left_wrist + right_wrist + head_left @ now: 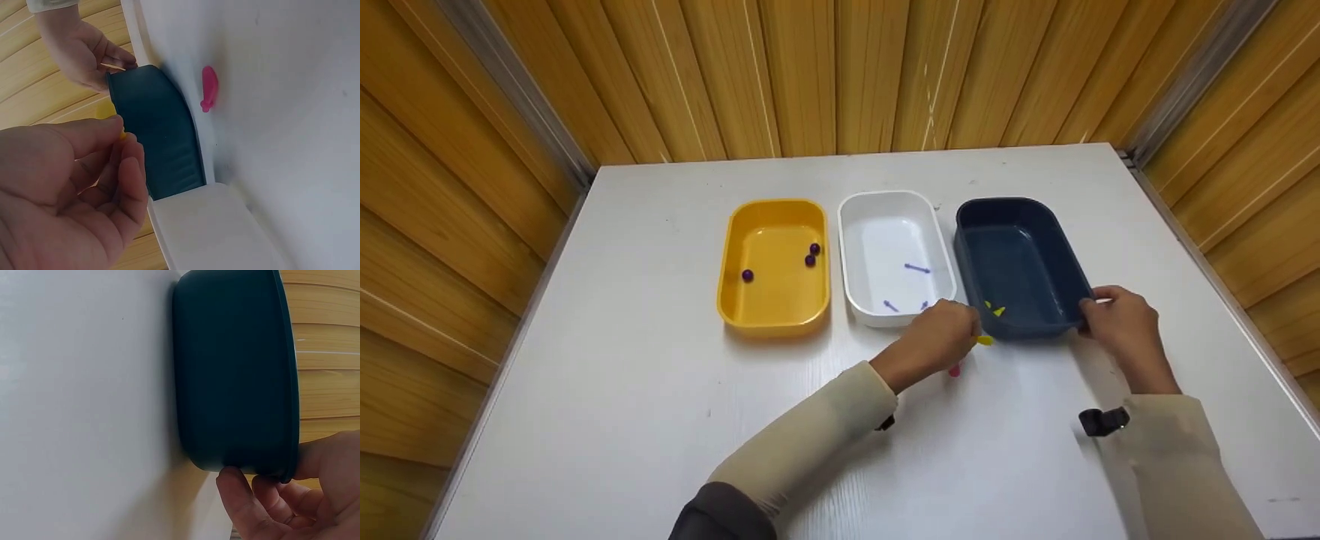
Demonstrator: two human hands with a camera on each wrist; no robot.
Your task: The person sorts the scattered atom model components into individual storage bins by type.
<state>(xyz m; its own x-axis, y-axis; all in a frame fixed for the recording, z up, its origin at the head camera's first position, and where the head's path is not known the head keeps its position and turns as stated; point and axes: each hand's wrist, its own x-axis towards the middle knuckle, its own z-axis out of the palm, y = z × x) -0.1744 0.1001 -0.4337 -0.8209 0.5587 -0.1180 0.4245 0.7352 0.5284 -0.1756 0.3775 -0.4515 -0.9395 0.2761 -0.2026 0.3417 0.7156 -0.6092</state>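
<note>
My left hand [936, 334] pinches a small yellow piece [985, 340] between thumb and fingertips, close to the near left corner of the dark blue bin [1024, 330]. Fingers cover most of that piece. My right hand [1125, 324] grips the same bin at its near right corner, thumb at the rim and fingers against the outer wall, as the right wrist view shows. Several yellow bits [997, 310] lie inside the bin at its near end. On the table below my left hand is a small pink piece [209, 88], rounded and narrowing to a knobbed end.
Left of the blue bin stands a white bin [851, 292] holding several thin purple pieces [917, 268]. Further left, a yellow bin [772, 329] contains 3 dark purple balls [748, 275]. Wood-patterned walls [810, 75] enclose the white table [607, 337] at the back and sides.
</note>
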